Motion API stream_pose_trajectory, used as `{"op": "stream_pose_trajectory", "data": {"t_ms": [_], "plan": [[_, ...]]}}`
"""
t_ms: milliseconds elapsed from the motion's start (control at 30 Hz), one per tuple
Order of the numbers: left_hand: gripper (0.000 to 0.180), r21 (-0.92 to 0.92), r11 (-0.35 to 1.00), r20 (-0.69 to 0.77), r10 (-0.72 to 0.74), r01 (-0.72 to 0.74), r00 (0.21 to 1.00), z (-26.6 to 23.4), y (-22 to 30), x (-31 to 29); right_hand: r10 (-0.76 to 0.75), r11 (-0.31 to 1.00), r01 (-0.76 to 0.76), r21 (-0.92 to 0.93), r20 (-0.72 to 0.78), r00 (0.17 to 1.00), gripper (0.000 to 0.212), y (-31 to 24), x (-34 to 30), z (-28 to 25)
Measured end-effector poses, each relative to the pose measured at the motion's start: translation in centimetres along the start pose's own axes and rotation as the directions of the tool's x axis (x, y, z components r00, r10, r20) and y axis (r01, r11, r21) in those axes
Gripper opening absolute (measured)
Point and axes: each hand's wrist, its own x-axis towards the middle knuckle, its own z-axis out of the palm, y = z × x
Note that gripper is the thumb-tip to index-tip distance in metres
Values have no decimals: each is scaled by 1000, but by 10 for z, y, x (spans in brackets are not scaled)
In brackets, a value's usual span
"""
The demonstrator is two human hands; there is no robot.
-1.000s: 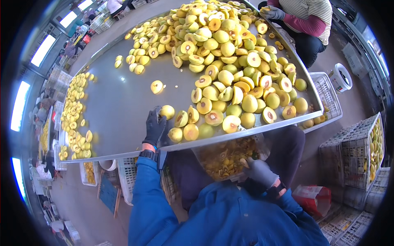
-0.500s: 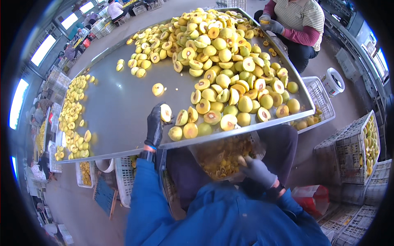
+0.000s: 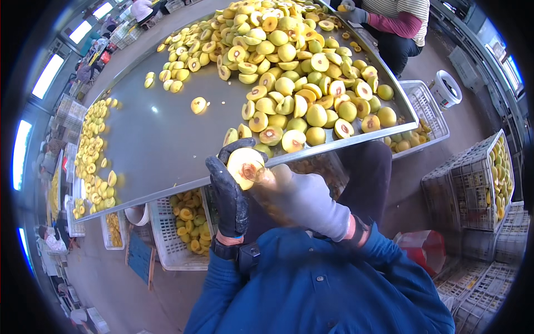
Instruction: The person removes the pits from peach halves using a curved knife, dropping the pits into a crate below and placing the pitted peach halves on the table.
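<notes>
My left hand (image 3: 229, 192), in a black glove, is closed around a yellow peach half (image 3: 240, 167), its cut face turned up and brownish red in the middle. Against that middle presses my right hand (image 3: 314, 203), in a grey glove with the fingers closed. A blurred brownish shape shows at its fingertips; I cannot make out what it is. Both hands are at the near edge of a metal-topped table (image 3: 150, 147). Just beyond them lies a big heap of halved peaches (image 3: 286, 83). One single half (image 3: 198, 105) lies apart on the metal.
Pale peach pieces (image 3: 92, 161) line the table's left edge. Below it stand a crate of peach halves (image 3: 167, 245) and, partly hidden by my right hand, a container of scraps (image 3: 325, 170). At right are a white bucket (image 3: 445, 92) and stacked crates (image 3: 456, 195). A co-worker (image 3: 392, 25) sits at the far right.
My left hand has drawn the peach half back toward me, off the table edge. The right hand has risen from over the scraps container to meet it. The view has shifted slightly.
</notes>
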Motion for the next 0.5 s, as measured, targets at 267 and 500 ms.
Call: {"op": "stream_pose_trajectory", "data": {"t_ms": [267, 500], "plan": [[71, 171, 985, 83, -40, 25, 996, 13, 8, -4, 143, 989, -145, 33, 59, 988, 21, -7, -3, -23], [58, 324, 945, 101, 15, -47, 995, 15, 7, -4, 236, 947, -283, 153, 265, 935, 21, 2, -6, -28]]}}
